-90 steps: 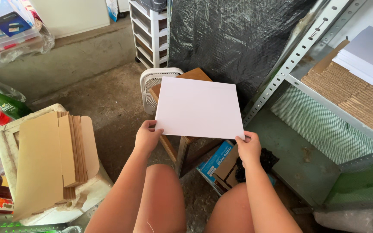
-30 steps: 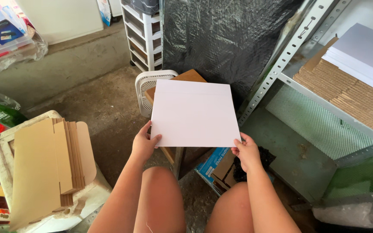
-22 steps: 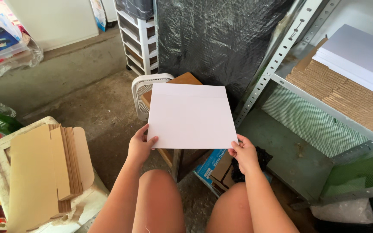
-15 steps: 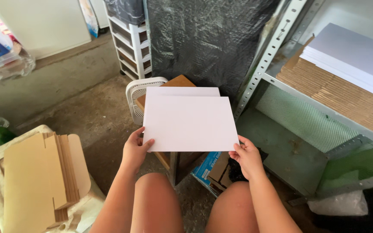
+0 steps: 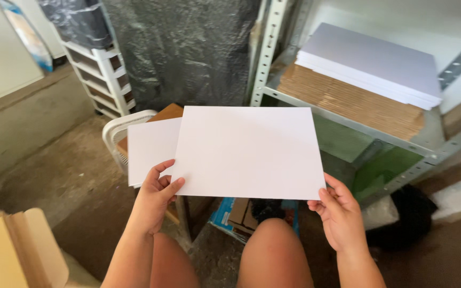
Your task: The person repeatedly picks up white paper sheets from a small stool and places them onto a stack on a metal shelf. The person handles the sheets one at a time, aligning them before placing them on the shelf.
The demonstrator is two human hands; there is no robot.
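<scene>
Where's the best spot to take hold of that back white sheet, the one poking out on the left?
Probably its exposed left edge, coming from the left. The back sheet shows only that strip beside the left hand; the front sheet, pinched at its lower right corner by the right hand, covers the rest.

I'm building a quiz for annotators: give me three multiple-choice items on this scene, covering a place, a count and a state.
1. Where does the stack of white boards lie?
A. on brown cardboard on the metal shelf
B. on the floor
C. on the person's lap

2. How many white sheets do the hands hold?
A. one
B. two
C. four

3. How are the sheets held?
A. rolled up
B. fanned apart, flat
C. crumpled

Answers:
1 A, cardboard lies beneath them.
2 B, front sheet overlaps back sheet.
3 B, left hand and right hand pinch the lower corners.
</scene>
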